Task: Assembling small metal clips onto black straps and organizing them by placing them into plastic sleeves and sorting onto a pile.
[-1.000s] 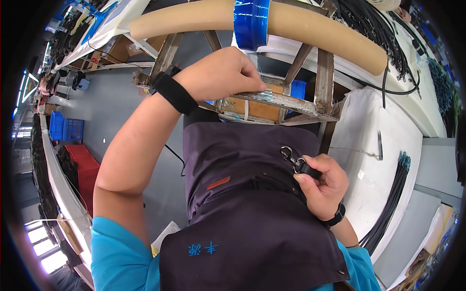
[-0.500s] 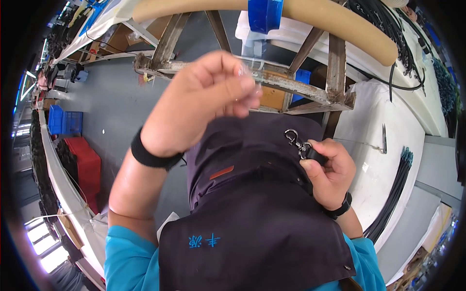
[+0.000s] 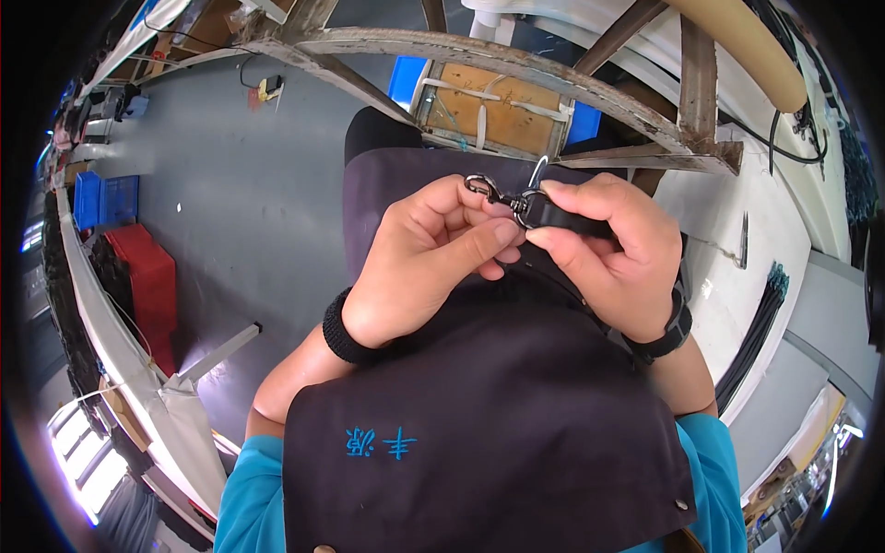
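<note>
A dark metal swivel snap hook [image 3: 494, 194] with a round ring hangs from a short black strap [image 3: 567, 217] above my apron. My right hand [image 3: 622, 249] is closed round the strap, thumb and index finger pressing it near the ring. The fingers of my left hand [image 3: 429, 240] are curled under the snap hook, with the thumb tip close to the ring; the hook rests against them. A thin silver metal loop [image 3: 540, 170] sticks up behind the strap by my right fingers. The strap's far end is hidden in my right palm.
Ahead stands a worn metal frame [image 3: 507, 61] with a tan padded roll [image 3: 751, 46] at the upper right. On the right, a white-covered table [image 3: 705, 217] carries a bundle of black cords [image 3: 761, 332]. Blue crates [image 3: 115, 201] and a red cover [image 3: 147, 286] are on the left.
My left hand has come down from the metal frame to the snap hook. My right hand has moved up and slightly left with the strap. The view has tilted lower.
</note>
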{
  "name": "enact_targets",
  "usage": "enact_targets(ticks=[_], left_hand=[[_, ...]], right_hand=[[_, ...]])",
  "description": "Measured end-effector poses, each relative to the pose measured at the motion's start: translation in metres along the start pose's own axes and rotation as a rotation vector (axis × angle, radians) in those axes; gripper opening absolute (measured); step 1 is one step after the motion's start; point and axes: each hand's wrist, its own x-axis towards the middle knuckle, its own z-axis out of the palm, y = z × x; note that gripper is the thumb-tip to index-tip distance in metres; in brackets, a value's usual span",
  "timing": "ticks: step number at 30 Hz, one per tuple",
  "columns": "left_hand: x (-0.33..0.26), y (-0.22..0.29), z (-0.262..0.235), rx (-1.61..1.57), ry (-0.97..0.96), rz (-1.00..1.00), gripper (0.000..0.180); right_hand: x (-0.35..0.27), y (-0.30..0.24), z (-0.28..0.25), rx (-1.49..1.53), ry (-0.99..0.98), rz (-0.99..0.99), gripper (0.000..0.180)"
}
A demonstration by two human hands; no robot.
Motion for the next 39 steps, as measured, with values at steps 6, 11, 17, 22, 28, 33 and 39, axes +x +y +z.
enact_targets(ticks=[6, 11, 17, 22, 28, 33, 39], left_hand=[[-0.006, 0.001, -0.003, -0.004, -0.001, -0.018, 0.008], [-0.008, -0.005, 0.000, -0.024, 0.056, 0.001, 0.015], [-0.012, -0.016, 0.000, 0.157, 0.124, 0.244, 0.023], [-0.012, -0.014, -0.007, 0.377, 0.011, 0.337, 0.022], [-0.017, -0.012, -0.003, 0.291, -0.070, 0.352, 0.023], [-0.015, -0.014, -0.005, -0.018, 0.014, 0.157, 0.015], [-0.016, -0.015, -0.001, 0.011, 0.048, 0.111, 0.028]], right_hand=[[0.000, -0.004, 0.006, -0.100, -0.048, 0.003, 0.028], [-0.003, -0.005, 0.010, -0.164, -0.040, 0.033, 0.028], [-0.004, -0.004, 0.012, -0.155, -0.066, 0.083, 0.027], [-0.004, -0.005, 0.010, -0.149, -0.065, 0.051, 0.027], [-0.010, -0.012, 0.005, 0.015, -0.026, 0.149, 0.026], [-0.018, -0.014, 0.005, 0.185, 0.065, 0.237, 0.026], [-0.017, -0.012, 0.005, 0.160, 0.013, 0.208, 0.027]])
